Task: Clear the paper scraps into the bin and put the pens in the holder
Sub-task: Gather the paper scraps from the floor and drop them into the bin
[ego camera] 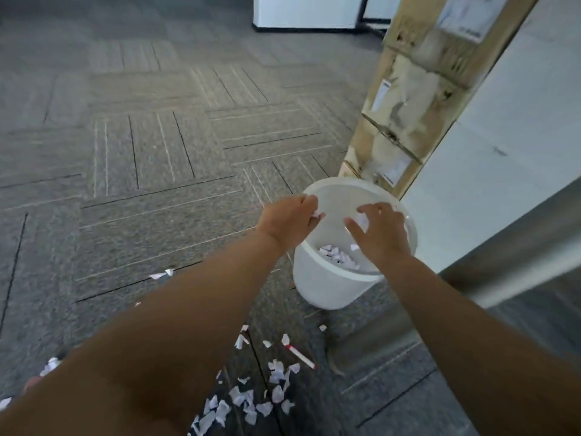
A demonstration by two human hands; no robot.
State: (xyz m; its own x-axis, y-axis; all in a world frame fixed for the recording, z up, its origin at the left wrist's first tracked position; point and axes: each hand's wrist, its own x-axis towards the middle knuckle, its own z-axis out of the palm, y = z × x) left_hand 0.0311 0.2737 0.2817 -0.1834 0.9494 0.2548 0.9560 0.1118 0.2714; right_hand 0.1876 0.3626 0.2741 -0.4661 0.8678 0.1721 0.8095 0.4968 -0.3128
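Note:
A white plastic bin (330, 284) stands on the grey carpet with a small heap of paper scraps (338, 257) at its bottom. Both my hands hover over its mouth. My left hand (287, 220) is curled and pinches a small white scrap (318, 214) at its fingertips. My right hand (382, 231) has its fingers spread, with a white scrap (362, 220) showing under the palm. Several more scraps (248, 401) lie on the carpet in front of the bin. A red-and-white pen (300, 355) lies among them.
A tall stack of worn cardboard boxes (408, 99) stands right behind the bin, against a white wall (503, 136). A metal edge (518, 262) runs along the right. Stray scraps (162, 274) lie to the left on the carpet.

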